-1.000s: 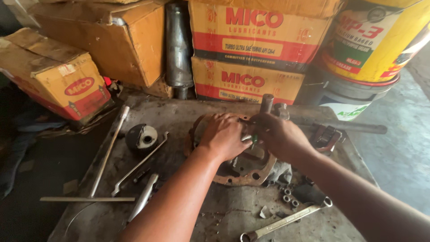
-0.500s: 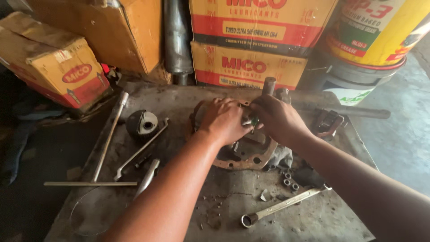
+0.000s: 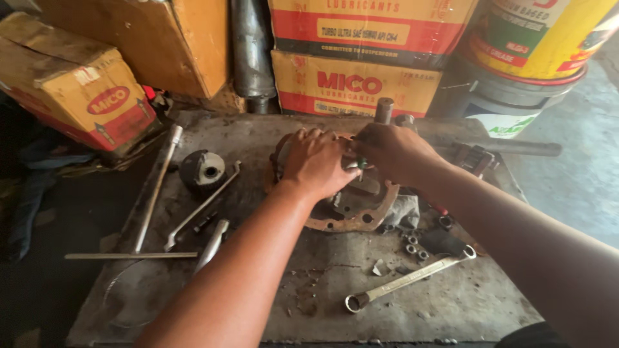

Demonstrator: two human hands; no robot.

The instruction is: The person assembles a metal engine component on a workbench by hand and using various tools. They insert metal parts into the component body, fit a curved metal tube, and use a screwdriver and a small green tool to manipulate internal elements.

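My left hand (image 3: 316,161) lies palm down on a round rusty metal housing with a flanged rim (image 3: 358,219) in the middle of the grey work slab (image 3: 322,283). My right hand (image 3: 393,151) grips the same housing from the right, fingers curled around a small metal part between both hands. What the fingers pinch is mostly hidden. A short steel shaft (image 3: 384,109) stands up just behind my right hand.
A ring spanner (image 3: 406,280) lies front right, several loose nuts (image 3: 412,243) beside it. Left of the housing lie a round bush (image 3: 202,169), a long bar (image 3: 156,187), a lever (image 3: 200,207) and a thin rod (image 3: 129,256). Cardboard boxes (image 3: 358,84) and a yellow pail (image 3: 541,38) stand behind.
Both hands have stayed on the housing; the view has shifted slightly, with the hands pressed a little closer together.
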